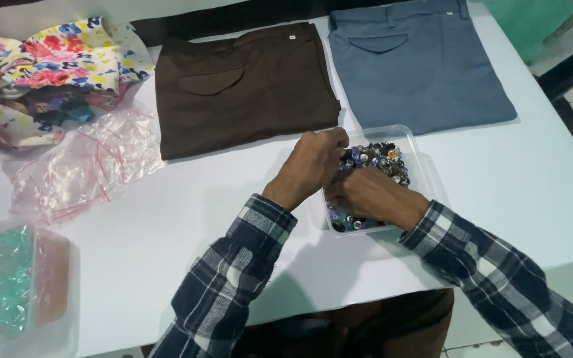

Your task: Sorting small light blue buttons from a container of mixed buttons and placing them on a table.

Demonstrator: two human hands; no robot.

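A clear plastic tray (416,154) on the white table (167,219) holds several small dark, silver and blue buttons (376,159). My left hand (308,167) hovers at the tray's left rim, its fingers curled together over the buttons. My right hand (374,196) rests inside the tray on the near side, fingers bent down into the buttons. Whether either hand pinches a button is hidden by the fingers. Both arms wear dark plaid sleeves.
Folded brown trousers (243,86) and folded grey-blue trousers (419,63) lie beyond the tray. Floral cloth (41,66) sits far left, small clear zip bags (81,169) beside it. A clear container with green pieces (8,285) stands near left.
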